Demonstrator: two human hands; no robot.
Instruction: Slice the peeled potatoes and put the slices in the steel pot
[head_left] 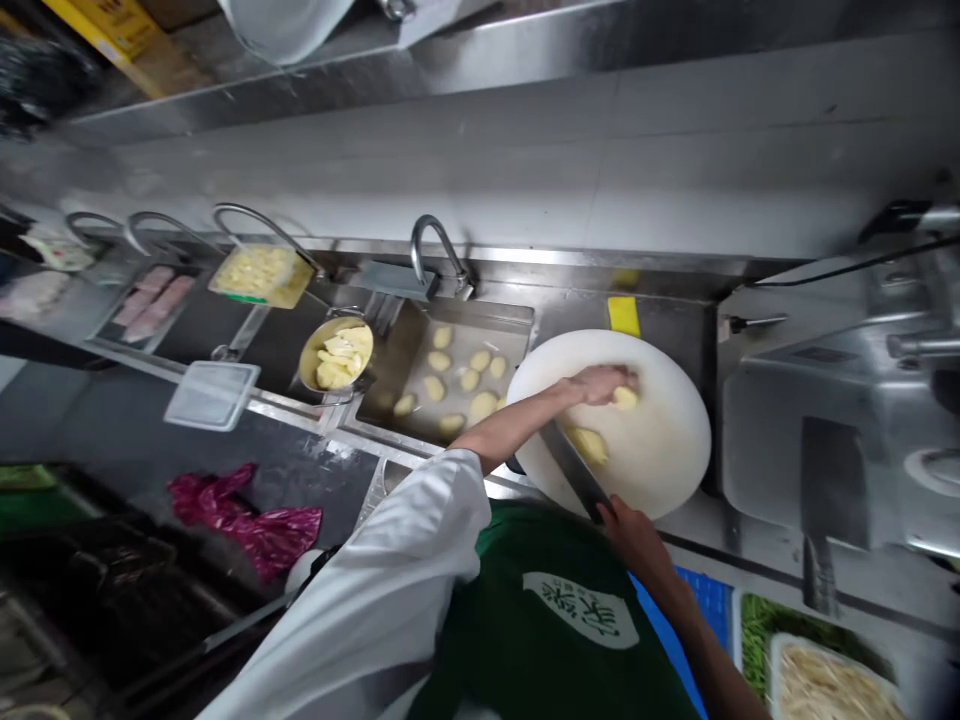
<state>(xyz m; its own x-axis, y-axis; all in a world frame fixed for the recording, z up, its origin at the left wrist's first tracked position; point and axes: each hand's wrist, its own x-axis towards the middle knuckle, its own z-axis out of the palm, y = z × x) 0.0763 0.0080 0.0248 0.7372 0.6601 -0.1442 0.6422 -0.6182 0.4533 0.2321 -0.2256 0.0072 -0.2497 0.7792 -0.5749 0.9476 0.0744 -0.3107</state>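
A round white cutting board point(660, 450) lies on the steel counter. My left hand point(600, 384) rests closed on a peeled potato point(625, 398) near the board's middle. A heap of cut potato slices point(589, 443) lies just in front of it. My right hand point(634, 530) grips the handle of a cleaver point(574, 468) whose blade lies across the board's near left edge, next to the slices.
A sink point(517, 318) left of the board holds several peeled potatoes point(469, 380) in water. A metal pot point(335, 355) of cut potato stands beside it. Another cleaver point(829, 500) lies at the right. Pink plastic bag point(247, 515) at left; trays of greens and sprouts point(825, 680) at bottom right.
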